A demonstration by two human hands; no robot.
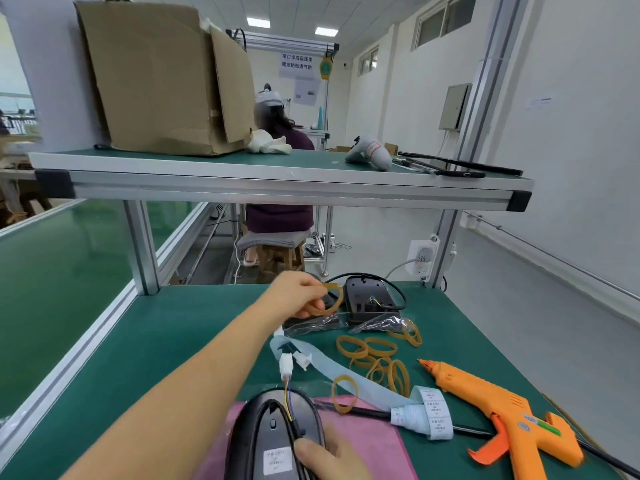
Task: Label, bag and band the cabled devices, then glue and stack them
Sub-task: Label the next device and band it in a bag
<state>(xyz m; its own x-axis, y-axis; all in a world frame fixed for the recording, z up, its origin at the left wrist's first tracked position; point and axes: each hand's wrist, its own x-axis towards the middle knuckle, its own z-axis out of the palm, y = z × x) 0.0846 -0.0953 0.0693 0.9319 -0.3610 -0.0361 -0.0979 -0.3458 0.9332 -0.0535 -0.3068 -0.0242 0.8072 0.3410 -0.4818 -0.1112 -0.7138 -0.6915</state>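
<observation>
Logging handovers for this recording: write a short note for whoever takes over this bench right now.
Left hand: fingers pinch one rubber band, raised over the far bench.
Right hand: grips the near black device, cable folded on it, above the pink cloth.
Loose bands, label roll and glue gun lie to the right; a second device sits at the back by clear bags.
Done: label on near device.
Left: band, glue, stack it.
</observation>
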